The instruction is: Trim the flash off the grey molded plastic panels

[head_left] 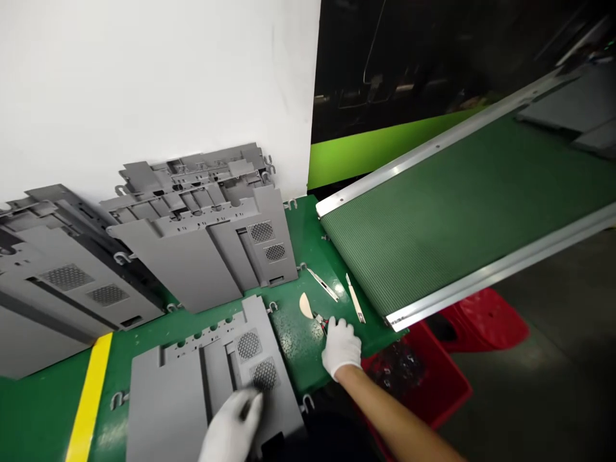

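Observation:
My right hand point(342, 346), in a white glove, is closed around the red handles of small nippers point(319, 319) at the green bench's right side. Most of the handles are hidden under the fingers. My left hand point(233, 423), also gloved, is over the lower part of a grey plastic panel point(166, 398) with two round mesh grilles. Its fingertips are blurred; thumb and forefinger are apart, with nothing visible between them. By the nippers lie a pale half-round piece point(305, 306), a white knife-like tool point(323, 285) and a slim blade tool with a pale handle point(355, 299).
Stacked grey panels point(192, 256) lean at the back, with more panels point(62, 282) at the left. A yellow stripe point(90, 391) crosses the green bench point(298, 346). A green conveyor belt point(457, 205) with metal rails stands at right. Below it is a red bin point(447, 385) containing scraps.

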The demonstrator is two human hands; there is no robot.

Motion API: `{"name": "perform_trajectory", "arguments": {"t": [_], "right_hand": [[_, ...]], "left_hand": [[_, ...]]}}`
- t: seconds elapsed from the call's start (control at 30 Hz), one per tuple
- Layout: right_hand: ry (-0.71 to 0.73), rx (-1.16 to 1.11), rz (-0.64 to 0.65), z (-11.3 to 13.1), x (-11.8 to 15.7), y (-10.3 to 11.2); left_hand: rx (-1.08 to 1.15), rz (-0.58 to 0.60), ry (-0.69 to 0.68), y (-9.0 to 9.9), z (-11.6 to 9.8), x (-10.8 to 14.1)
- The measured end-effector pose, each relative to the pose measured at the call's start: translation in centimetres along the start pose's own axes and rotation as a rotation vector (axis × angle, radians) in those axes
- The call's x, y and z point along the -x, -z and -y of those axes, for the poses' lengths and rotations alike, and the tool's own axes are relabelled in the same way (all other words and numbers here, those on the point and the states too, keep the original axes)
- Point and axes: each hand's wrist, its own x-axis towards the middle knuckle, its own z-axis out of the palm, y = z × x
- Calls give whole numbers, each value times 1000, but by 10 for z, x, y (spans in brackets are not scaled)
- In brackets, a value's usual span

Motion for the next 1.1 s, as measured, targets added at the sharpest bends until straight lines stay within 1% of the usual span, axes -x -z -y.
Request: {"name": "perform_trajectory", "arguments": {"t": [0.03, 0.07, 0.1, 0.13, 0.17, 0.2, 0.27, 0.33, 0.37, 0.43, 0.47, 0.53, 0.67, 0.77, 0.9, 1.0, 1.1], "right_hand": [[3, 9, 14, -3, -6, 4], [2, 0, 35, -8, -12, 7], [-1, -39, 75, -14, -15, 10], [-2, -103, 135, -21, -15, 12], [-1, -180, 206, -29, -12, 13], [5, -255, 283, -37, -4, 13], [23, -406, 427, -52, 21, 8], [41, -539, 511, -64, 54, -2], [48, -603, 537, -68, 71, -7], [74, -682, 544, -73, 99, -17], [92, -673, 529, -74, 108, -21], [120, -598, 503, -72, 116, -29], [163, -455, 508, -66, 107, -39], [209, -464, 517, -64, 98, -42], [242, -480, 536, -62, 95, -42], [254, -485, 537, -59, 92, -42], [267, -490, 551, -57, 86, -43]], "left_hand": [[-63, 53, -208, -10, -18, -18], [-155, 115, -374, -21, -34, -34], [-261, 213, -510, -33, -48, -48], [-380, 330, -614, -45, -58, -59], [-491, 445, -681, -56, -64, -69], [-579, 552, -720, -65, -68, -77], [-673, 715, -726, -76, -69, -89], [-682, 814, -688, -78, -70, -99], [-673, 839, -663, -77, -72, -104], [-641, 832, -615, -73, -78, -116], [-622, 811, -594, -72, -82, -122], [-594, 790, -564, -73, -90, -135], [-606, 811, -552, -83, -96, -149], [-615, 809, -528, -87, -98, -150], [-623, 807, -433, -91, -106, -147], [-644, 772, -368, -95, -112, -146], [-641, 779, -338, -97, -115, -147]]}}
